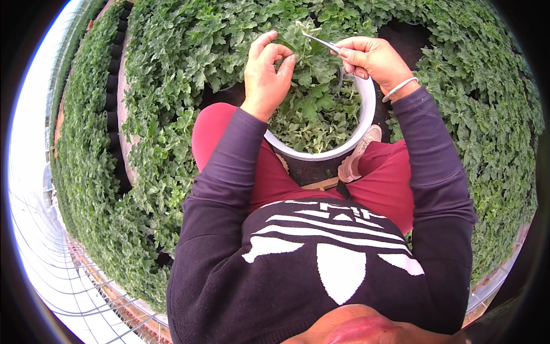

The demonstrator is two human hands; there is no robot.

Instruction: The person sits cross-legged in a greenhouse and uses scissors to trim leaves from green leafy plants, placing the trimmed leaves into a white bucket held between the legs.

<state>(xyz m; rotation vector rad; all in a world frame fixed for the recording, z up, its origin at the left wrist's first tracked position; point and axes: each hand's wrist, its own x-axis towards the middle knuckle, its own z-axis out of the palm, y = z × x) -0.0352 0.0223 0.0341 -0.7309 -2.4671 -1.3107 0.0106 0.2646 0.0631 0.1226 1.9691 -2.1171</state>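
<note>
My left hand (pixel 267 74) pinches a leafy green shoot (pixel 309 49) above a white bucket (pixel 366 114). My right hand (pixel 372 57) holds small metal scissors (pixel 322 41), whose blades point left at the top of that shoot. The bucket sits between my knees and is nearly full of cut green leaves (pixel 315 123). A light bracelet rings my right wrist. Both arms wear dark purple sleeves, and my legs are in red trousers.
Dense rows of low green plants (pixel 172 74) surround me on the left, ahead and on the right (pixel 487 114). A dark strip of ground (pixel 117 86) runs between the rows at left. A greenhouse frame and cover (pixel 51 258) curve along the lower left.
</note>
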